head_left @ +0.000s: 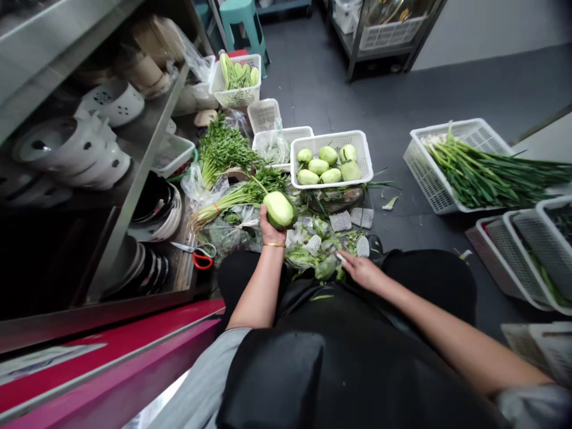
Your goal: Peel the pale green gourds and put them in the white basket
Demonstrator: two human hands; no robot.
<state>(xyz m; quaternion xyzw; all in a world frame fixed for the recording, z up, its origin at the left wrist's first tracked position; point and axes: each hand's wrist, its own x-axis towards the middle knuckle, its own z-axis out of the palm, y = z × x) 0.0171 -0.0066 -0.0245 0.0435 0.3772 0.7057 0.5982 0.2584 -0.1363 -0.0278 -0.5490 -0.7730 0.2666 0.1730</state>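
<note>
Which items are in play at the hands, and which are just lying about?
In play:
- left hand: holds a pale green gourd
- right hand: small pale item, unclear, at the fingers
- nearby: green scraps, white basket of gourds

Lying about:
- red-handled scissors
- teal stool
- basket of long green stalks

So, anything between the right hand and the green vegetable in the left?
Nothing visible blocks the gap from the right hand, with its small white item, to the green vegetable in the left hand; green scraps lie below.
</note>
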